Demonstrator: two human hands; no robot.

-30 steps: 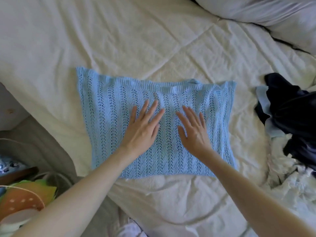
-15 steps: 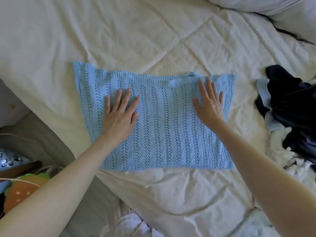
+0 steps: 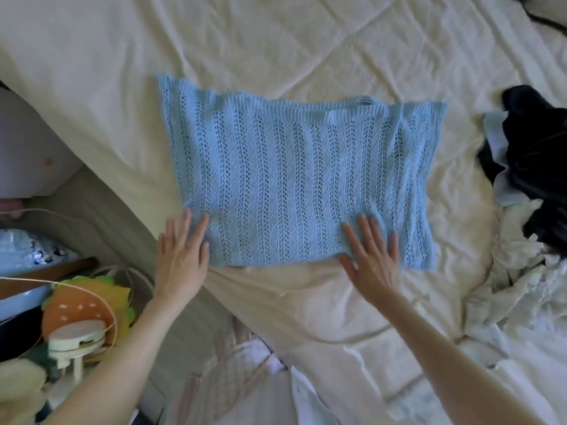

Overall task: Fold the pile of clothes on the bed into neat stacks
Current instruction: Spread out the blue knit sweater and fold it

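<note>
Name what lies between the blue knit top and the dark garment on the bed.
Only bare cream quilt separates the blue knit top from the dark garment, as the head view shows.

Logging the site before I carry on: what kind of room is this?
Most likely a home bedroom: a cream quilted bedspread with a blue knit top spread on it, a heap of unfolded clothes at the right, and a burger-shaped cushion beside the bed.

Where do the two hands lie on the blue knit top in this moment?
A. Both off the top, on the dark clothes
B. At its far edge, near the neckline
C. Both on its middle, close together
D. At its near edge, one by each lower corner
D: the left hand and right hand lie flat, fingers straight, along the near edge of the blue top.
</note>
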